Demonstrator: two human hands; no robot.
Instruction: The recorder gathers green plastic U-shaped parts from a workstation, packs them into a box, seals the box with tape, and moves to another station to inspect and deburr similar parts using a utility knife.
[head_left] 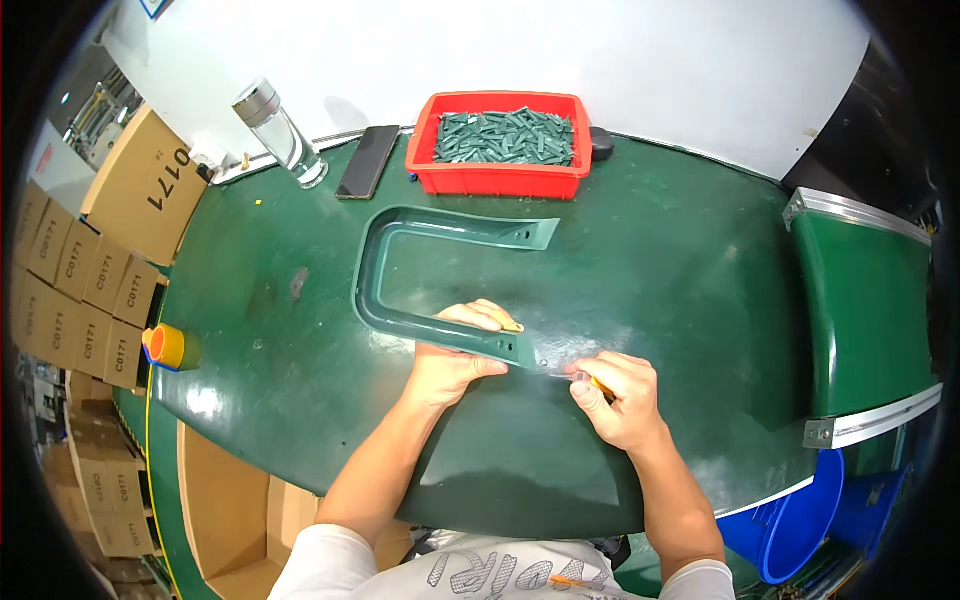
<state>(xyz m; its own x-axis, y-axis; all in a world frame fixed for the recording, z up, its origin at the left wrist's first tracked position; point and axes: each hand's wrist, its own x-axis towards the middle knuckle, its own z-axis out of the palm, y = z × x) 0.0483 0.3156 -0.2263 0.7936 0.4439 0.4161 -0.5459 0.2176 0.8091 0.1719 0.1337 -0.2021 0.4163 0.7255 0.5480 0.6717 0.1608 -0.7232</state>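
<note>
A green U-shaped plastic part (372, 262) rests on the table, its open end to the right and small holes near both tips. My left hand (445, 365) is closed around its near arm, close to the tip. Something yellow covers one of that hand's fingertips. Just right of that tip, my right hand (618, 395) grips a slim tool with an orange-yellow handle (602, 388). The tool's thin end points left at the part's edge; its exact kind is too small to tell.
At the back of the green table (680, 260) stand a red bin (500, 182) full of small green pieces, a phone (368, 162) and a clear bottle (290, 145). An orange cup (168, 346) hangs at the left edge. A green conveyor (870, 310) is on the right, above blue bins (800, 520).
</note>
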